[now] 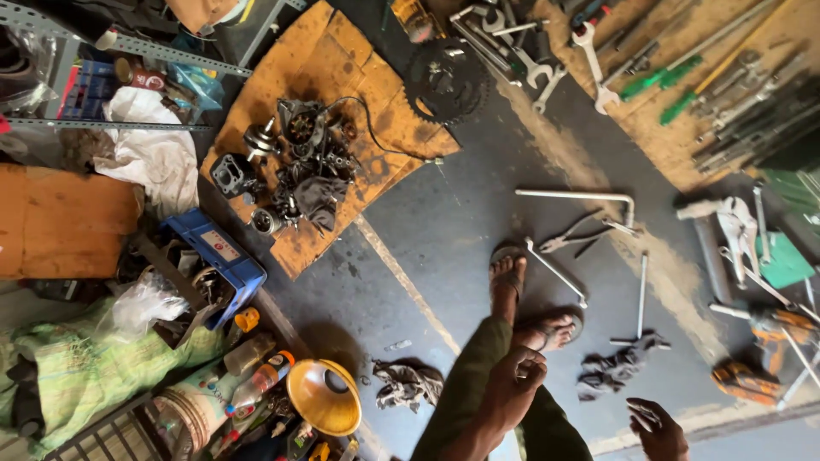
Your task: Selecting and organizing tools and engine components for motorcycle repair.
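fingers of your left hand (515, 376) curl shut on your knee (478, 376); your right hand (656, 427) hangs open near a grey rag (613, 369).

Engine parts (295, 162) – greasy dull metal; board (342, 77) – rough stained wood; rags (611, 369) – grimy cloth; funnel (325, 397) – glossy plastic.

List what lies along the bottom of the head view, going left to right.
Green sack → plastic bottle → yellow funnel → grey rag → left hand on the knee → dark rag → right hand → orange power tool.
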